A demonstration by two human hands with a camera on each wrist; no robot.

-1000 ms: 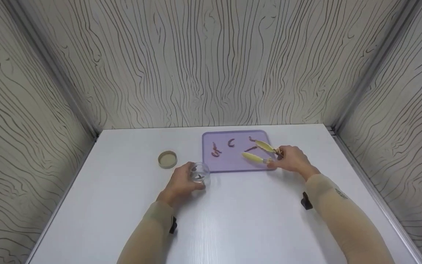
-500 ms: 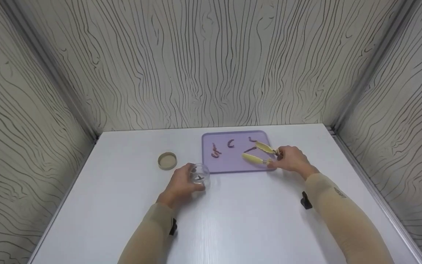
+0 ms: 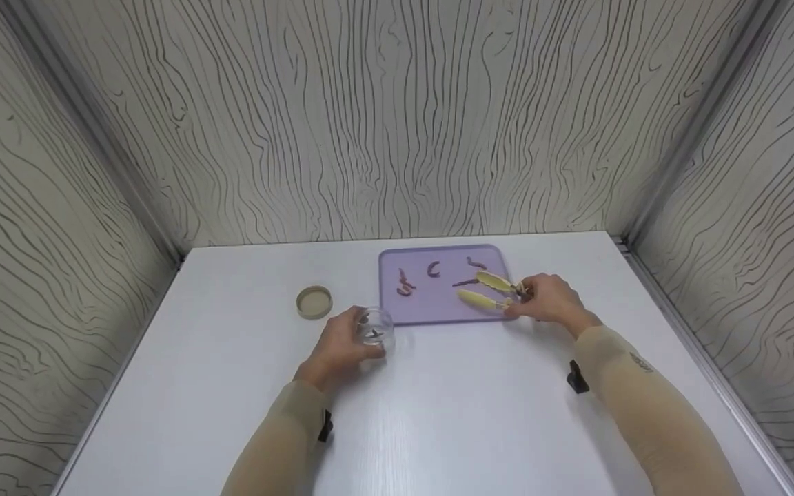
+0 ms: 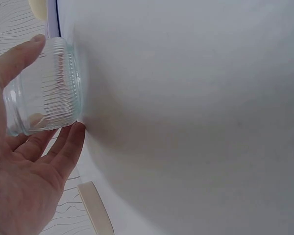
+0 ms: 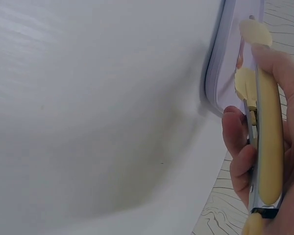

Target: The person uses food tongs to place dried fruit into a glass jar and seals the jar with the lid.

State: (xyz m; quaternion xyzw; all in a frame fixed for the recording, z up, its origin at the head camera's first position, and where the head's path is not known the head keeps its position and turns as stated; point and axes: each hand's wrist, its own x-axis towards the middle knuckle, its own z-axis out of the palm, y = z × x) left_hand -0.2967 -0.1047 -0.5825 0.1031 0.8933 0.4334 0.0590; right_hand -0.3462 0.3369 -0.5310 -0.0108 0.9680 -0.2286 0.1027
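Observation:
My left hand (image 3: pixel 336 350) grips a clear glass jar (image 3: pixel 379 328) that stands on the table at the near-left corner of a purple tray (image 3: pixel 435 308). A few small dark bits show inside the jar. In the left wrist view the thumb and fingers wrap the ribbed glass (image 4: pixel 61 90). My right hand (image 3: pixel 552 298) holds a pair of yellow-tipped tongs (image 5: pixel 269 142) over the tray's right side, tips spread apart. One thin reddish-brown worm-like strip (image 3: pixel 464 283) lies at the far tip (image 3: pixel 495 281). Another strip (image 3: pixel 476 264) rests just beyond it.
A curved strip (image 3: pixel 433 269) lies in the tray's middle, and a cluster of strips (image 3: pixel 404 289) at its left. Left of the tray a round beige lid (image 3: pixel 314 302) lies on the white table (image 3: pixel 231 386). Wood-patterned panels (image 3: pixel 383 124) enclose the back and sides.
The tongs' far tip has come nearer to the other tip, narrowing the gap. The strip beside it has shifted slightly left and nearer. My left hand and the jar stay put.

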